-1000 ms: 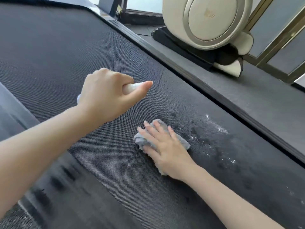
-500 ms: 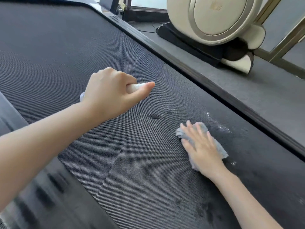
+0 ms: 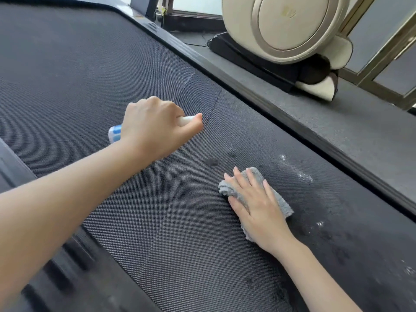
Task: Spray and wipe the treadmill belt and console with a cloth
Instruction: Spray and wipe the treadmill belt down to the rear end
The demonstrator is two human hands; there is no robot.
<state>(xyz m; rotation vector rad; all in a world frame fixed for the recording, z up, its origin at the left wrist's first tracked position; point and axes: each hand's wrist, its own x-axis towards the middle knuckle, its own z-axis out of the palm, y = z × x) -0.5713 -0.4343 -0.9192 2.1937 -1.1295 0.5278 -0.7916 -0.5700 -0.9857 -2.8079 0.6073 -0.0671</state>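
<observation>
The dark textured treadmill belt (image 3: 94, 82) fills most of the head view. My left hand (image 3: 155, 124) hovers above its middle, gripping a small white spray bottle (image 3: 114, 134) with a blue-patterned label; the index finger lies along the white nozzle. My right hand (image 3: 254, 203) presses flat, fingers straight, on a folded grey cloth (image 3: 281, 203) lying on the belt to the right. Wet dark spots and white spray droplets (image 3: 295, 170) mark the belt around and beyond the cloth. The console is out of view.
The black side rail (image 3: 281, 122) borders the belt on the right, another rail (image 3: 56, 273) on the near left. A beige machine on a black base (image 3: 288, 32) stands on the grey floor beyond the right rail, in front of gold-framed glass panels (image 3: 382, 52).
My right hand slid the cloth rightward over the wet patch, then back a little to the left. The left hand with the bottle barely moved.
</observation>
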